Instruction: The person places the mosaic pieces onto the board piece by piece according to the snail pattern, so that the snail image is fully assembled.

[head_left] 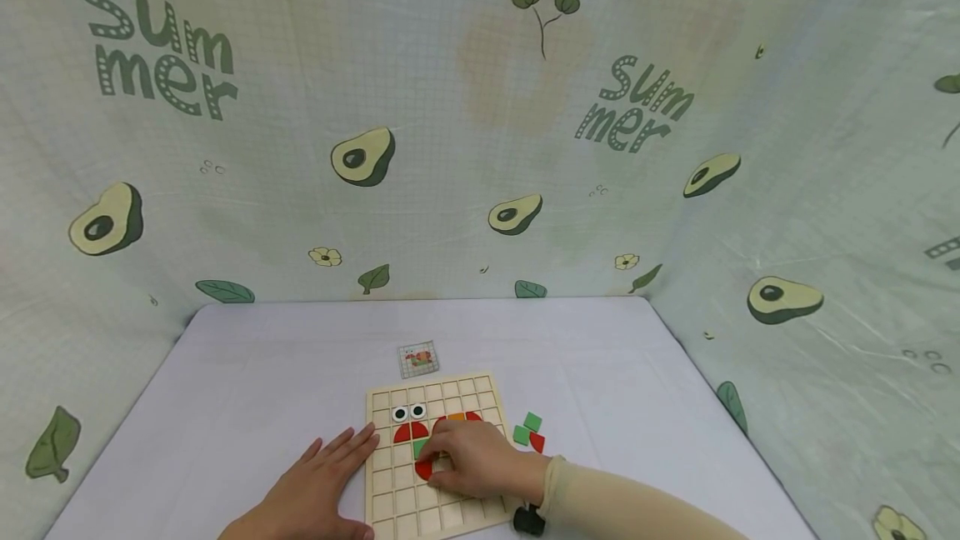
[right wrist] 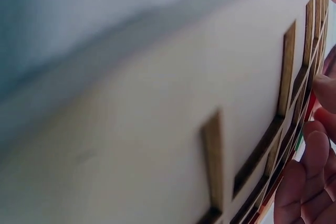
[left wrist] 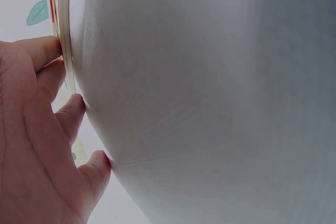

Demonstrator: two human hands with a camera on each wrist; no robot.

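A pale wooden grid board [head_left: 381, 507] lies on the table. My left hand [head_left: 318, 482] rests beside its left edge, fingers extended; in the left wrist view those fingertips [left wrist: 55, 48] touch the board's side. Over the middle of the board, my right hand [head_left: 483, 458] pinches a red quarter-circle piece [head_left: 423, 471] with thumb and fingers, right at a grid cell. Just above it sits a green square [head_left: 420, 448]. Two red quarter-circles [head_left: 410, 432] lie higher up, below two eye pieces [head_left: 408, 412]. My right hand partly hides an orange piece [head_left: 456, 417] and more red ones.
Two green squares [head_left: 532, 421] and a loose red quarter-circle [head_left: 537, 442] lie on the table right of the board. Behind the board is a small picture card [head_left: 417, 359]. A patterned cloth [head_left: 450, 190] hangs behind the white table [head_left: 285, 357].
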